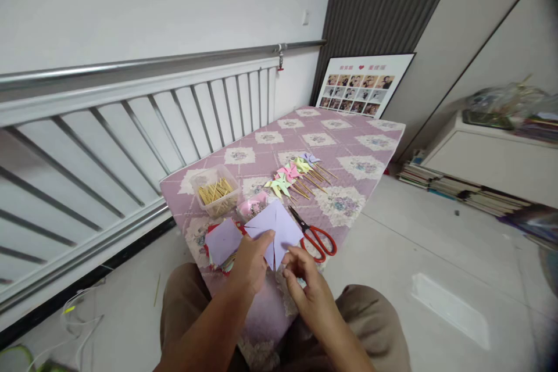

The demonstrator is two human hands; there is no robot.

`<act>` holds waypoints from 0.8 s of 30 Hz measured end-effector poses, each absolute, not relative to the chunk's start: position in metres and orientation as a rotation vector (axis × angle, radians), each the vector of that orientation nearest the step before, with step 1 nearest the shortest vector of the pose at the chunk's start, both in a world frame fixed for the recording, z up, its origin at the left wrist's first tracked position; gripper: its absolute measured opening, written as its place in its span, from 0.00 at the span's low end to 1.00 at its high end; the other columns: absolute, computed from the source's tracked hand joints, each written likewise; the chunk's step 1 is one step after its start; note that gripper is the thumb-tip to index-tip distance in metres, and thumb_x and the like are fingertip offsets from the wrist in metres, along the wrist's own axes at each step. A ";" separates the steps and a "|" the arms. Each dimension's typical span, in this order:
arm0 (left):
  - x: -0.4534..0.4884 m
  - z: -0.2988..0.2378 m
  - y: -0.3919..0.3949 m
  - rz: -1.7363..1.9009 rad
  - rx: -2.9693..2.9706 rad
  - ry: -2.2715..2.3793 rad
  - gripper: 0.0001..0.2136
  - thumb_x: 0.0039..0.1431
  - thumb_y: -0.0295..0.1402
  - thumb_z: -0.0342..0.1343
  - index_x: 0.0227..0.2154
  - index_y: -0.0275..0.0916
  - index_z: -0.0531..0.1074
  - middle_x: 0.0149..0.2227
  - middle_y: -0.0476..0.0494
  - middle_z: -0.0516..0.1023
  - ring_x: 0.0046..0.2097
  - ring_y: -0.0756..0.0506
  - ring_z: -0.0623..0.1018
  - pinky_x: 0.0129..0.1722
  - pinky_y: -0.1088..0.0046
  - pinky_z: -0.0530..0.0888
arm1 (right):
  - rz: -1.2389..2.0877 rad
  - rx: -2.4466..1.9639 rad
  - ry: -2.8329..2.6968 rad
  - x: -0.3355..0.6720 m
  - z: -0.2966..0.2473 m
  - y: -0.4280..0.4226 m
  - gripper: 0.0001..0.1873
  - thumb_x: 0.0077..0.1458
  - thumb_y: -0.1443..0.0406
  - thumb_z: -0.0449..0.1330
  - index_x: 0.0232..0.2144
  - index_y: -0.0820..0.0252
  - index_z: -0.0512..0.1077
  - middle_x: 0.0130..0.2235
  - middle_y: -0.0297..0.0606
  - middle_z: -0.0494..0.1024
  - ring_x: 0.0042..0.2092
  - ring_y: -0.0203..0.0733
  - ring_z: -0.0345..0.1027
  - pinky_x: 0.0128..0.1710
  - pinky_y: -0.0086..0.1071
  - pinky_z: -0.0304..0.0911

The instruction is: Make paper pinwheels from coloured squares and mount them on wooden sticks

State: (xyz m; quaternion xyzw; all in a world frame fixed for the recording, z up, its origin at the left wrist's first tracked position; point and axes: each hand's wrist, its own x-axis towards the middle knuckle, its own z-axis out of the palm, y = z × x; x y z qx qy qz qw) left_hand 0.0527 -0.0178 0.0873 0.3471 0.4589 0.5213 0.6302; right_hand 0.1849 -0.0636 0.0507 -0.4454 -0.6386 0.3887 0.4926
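Note:
A lavender paper square (279, 224), slit inward from its corners, is held between the thumb and fingers of my left hand (257, 258). My right hand (307, 282) is at the paper's lower right edge, fingers curled, with a small gap between thumb and forefinger. Just right of the paper lie open-bladed scissors with red handles (320, 242). A stack of coloured paper squares (223, 241), lavender on top, sits left of my left hand. Behind the sheet is a small clear container (251, 204) with pink and tiny shiny pieces, partly hidden.
A clear plastic box (217, 190) of short wooden sticks stands at the left. Several finished paper pinwheels (288, 173) on sticks lie in a row beyond. The patterned tablecloth (320, 139) covers the table, beside a white radiator (196, 110). A photo board (361, 86) leans at the far end.

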 end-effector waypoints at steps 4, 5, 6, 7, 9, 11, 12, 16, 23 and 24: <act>0.056 0.093 -0.022 1.254 0.643 0.907 0.11 0.49 0.36 0.58 0.36 0.39 0.73 0.34 0.42 0.78 0.32 0.42 0.77 0.33 0.65 0.73 | 1.000 -1.041 -1.546 0.180 0.039 -0.059 0.24 0.61 0.67 0.50 0.58 0.48 0.53 0.38 0.34 0.69 0.36 0.36 0.67 0.39 0.32 0.66; 0.056 0.095 -0.022 1.258 0.618 0.898 0.10 0.49 0.35 0.58 0.36 0.40 0.73 0.35 0.42 0.79 0.33 0.42 0.77 0.33 0.65 0.74 | 1.009 -1.025 -1.527 0.180 0.038 -0.058 0.24 0.61 0.67 0.49 0.58 0.47 0.52 0.37 0.34 0.68 0.35 0.36 0.67 0.38 0.31 0.66; 0.055 0.096 -0.023 1.264 0.605 0.894 0.10 0.49 0.35 0.58 0.35 0.40 0.73 0.36 0.42 0.79 0.33 0.42 0.77 0.34 0.65 0.74 | 1.007 -1.006 -1.515 0.180 0.037 -0.057 0.24 0.61 0.67 0.49 0.58 0.47 0.51 0.37 0.33 0.68 0.34 0.36 0.67 0.37 0.31 0.66; 0.055 0.097 -0.023 1.272 0.603 0.891 0.10 0.49 0.35 0.58 0.35 0.40 0.73 0.37 0.41 0.79 0.34 0.41 0.77 0.34 0.65 0.74 | 0.996 -0.992 -1.513 0.180 0.037 -0.056 0.24 0.61 0.67 0.49 0.58 0.47 0.51 0.37 0.33 0.67 0.35 0.35 0.66 0.37 0.30 0.66; 0.054 0.099 -0.023 1.280 0.606 0.886 0.10 0.49 0.35 0.59 0.35 0.40 0.73 0.38 0.41 0.79 0.36 0.40 0.78 0.36 0.65 0.74 | 0.944 -0.996 -1.537 0.179 0.039 -0.056 0.23 0.61 0.67 0.50 0.57 0.48 0.54 0.37 0.34 0.67 0.36 0.36 0.67 0.38 0.30 0.66; 0.053 0.100 -0.024 1.276 0.602 0.886 0.11 0.48 0.35 0.59 0.37 0.41 0.73 0.38 0.41 0.79 0.39 0.39 0.78 0.38 0.64 0.74 | 0.853 -1.032 -1.567 0.179 0.043 -0.057 0.21 0.60 0.67 0.51 0.55 0.50 0.58 0.35 0.33 0.68 0.35 0.36 0.67 0.38 0.30 0.65; 0.053 0.101 -0.024 1.271 0.600 0.886 0.12 0.48 0.35 0.59 0.37 0.41 0.73 0.38 0.42 0.79 0.39 0.39 0.78 0.38 0.63 0.74 | 0.804 -1.058 -1.578 0.179 0.045 -0.057 0.20 0.59 0.68 0.52 0.54 0.51 0.60 0.34 0.33 0.68 0.35 0.36 0.67 0.38 0.29 0.65; 0.052 0.100 -0.027 1.242 0.644 0.876 0.12 0.49 0.35 0.58 0.38 0.41 0.73 0.37 0.42 0.79 0.37 0.40 0.78 0.36 0.65 0.73 | 0.642 -1.144 -1.625 0.180 0.055 -0.056 0.18 0.57 0.69 0.54 0.51 0.54 0.64 0.40 0.37 0.74 0.38 0.37 0.70 0.39 0.29 0.66; 0.050 0.094 -0.028 1.239 0.724 0.965 0.09 0.50 0.35 0.58 0.35 0.39 0.73 0.31 0.45 0.78 0.30 0.45 0.75 0.30 0.71 0.70 | 0.518 -1.123 -1.695 0.185 0.063 -0.053 0.14 0.56 0.70 0.55 0.45 0.55 0.69 0.38 0.36 0.77 0.39 0.39 0.71 0.38 0.29 0.66; 0.050 0.093 -0.028 1.234 0.740 1.013 0.09 0.49 0.35 0.59 0.33 0.38 0.73 0.29 0.46 0.77 0.30 0.46 0.74 0.29 0.71 0.70 | 0.528 -1.117 -1.699 0.185 0.064 -0.053 0.13 0.56 0.69 0.55 0.44 0.55 0.70 0.38 0.36 0.76 0.38 0.39 0.71 0.38 0.29 0.65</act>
